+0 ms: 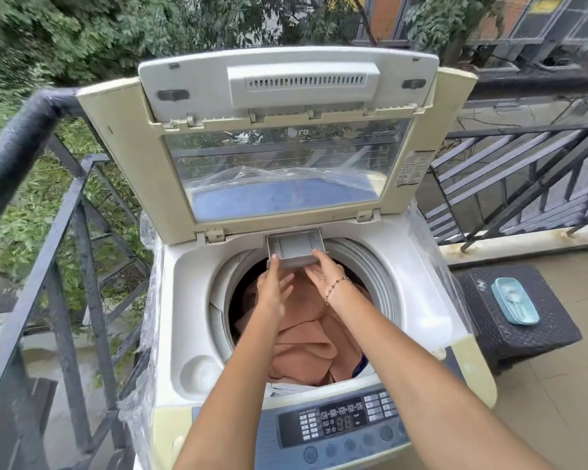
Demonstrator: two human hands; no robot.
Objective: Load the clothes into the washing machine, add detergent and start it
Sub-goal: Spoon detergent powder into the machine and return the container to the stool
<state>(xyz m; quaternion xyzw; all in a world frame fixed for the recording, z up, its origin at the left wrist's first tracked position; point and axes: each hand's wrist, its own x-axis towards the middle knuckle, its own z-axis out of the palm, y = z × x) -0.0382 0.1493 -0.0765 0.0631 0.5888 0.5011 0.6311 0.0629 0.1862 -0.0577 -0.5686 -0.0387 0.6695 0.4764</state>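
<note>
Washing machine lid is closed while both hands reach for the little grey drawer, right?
No. The head view shows the lid standing open, tipped up behind the drum. The left hand and the right hand do reach for the little grey drawer.

Tiled balcony floor (pixel 557 418) carries two things: top-load washing machine (pixel 190 300) in the railing corner, and a dark wicker side table (pixel 482 320) just beside its right flank. On the table top: one pale blue lidded case (pixel 515 300), lying flat near the back right edge. Washer lid is up; peach clothes (pixel 306 347) sit in the drum.
</note>
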